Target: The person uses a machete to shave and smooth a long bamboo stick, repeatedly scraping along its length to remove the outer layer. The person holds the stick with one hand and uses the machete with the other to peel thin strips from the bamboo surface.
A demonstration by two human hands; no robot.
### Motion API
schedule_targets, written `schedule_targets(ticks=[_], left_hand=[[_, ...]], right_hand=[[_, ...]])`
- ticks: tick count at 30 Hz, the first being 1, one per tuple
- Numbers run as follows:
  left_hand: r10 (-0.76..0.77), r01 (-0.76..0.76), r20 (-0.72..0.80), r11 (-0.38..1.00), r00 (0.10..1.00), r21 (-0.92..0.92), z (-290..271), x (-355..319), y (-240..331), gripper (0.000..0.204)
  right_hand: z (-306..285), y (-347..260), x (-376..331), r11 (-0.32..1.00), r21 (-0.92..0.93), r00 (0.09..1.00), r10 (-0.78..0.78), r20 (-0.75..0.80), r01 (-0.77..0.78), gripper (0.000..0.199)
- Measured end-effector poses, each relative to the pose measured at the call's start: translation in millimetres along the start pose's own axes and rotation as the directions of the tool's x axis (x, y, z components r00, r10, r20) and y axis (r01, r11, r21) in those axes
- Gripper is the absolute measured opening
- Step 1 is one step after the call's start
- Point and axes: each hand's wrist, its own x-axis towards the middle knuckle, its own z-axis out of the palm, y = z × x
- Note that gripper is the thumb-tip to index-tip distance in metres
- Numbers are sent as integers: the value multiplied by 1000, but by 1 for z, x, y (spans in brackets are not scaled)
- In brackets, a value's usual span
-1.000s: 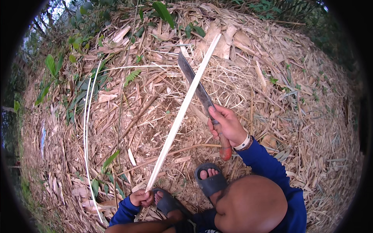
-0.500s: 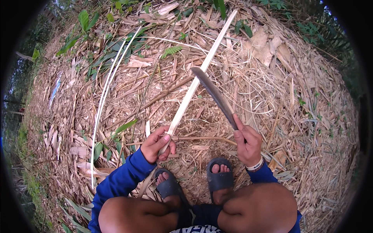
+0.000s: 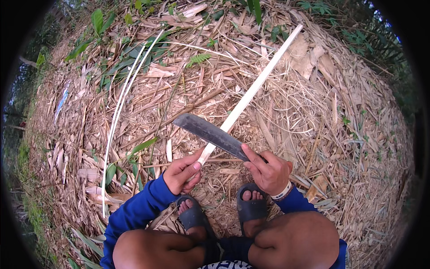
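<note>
My left hand (image 3: pixel 184 172) is closed round the near end of a long pale bamboo strip (image 3: pixel 257 85), which slants away up to the far right. In my right hand (image 3: pixel 269 171) is a machete (image 3: pixel 210 136) with a dark, broad blade; its handle is hidden in my grip, and my index finger lies along the blade's base. The blade lies across the strip a little beyond my left hand, its tip pointing to the left. From this view I cannot tell whether the edge bites into the strip.
Two thin pale strips (image 3: pixel 120 105) lie curved on the ground at the left. Dry leaves and curly shavings (image 3: pixel 298 110) cover the ground. My sandalled feet (image 3: pixel 253 204) are just below my hands. Green plants (image 3: pixel 97 24) grow at the far left.
The machete has swung leftward and nearer, its blade now turned flatter across the strip close to my left hand. The strip's far end has shifted right.
</note>
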Motion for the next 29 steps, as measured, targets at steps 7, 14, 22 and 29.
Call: schedule_targets(ticks=[7, 14, 22, 29], left_hand=[[44, -41, -28, 993, 999, 109, -3, -7, -14, 49], [-11, 11, -10, 1000, 1000, 16, -1, -20, -17, 50], [5, -4, -40, 999, 999, 35, -8, -36, -31, 49], [14, -14, 4, 1000, 1000, 21, -21, -48, -32, 51]], right_hand=[[-7, -4, -1, 989, 89, 991, -124, 56, 119, 50], [-18, 24, 12, 993, -8, 992, 121, 47, -121, 50], [-28, 37, 10, 991, -7, 989, 136, 64, -135, 47], [-35, 29, 1, 997, 33, 989, -80, 125, 76, 51]])
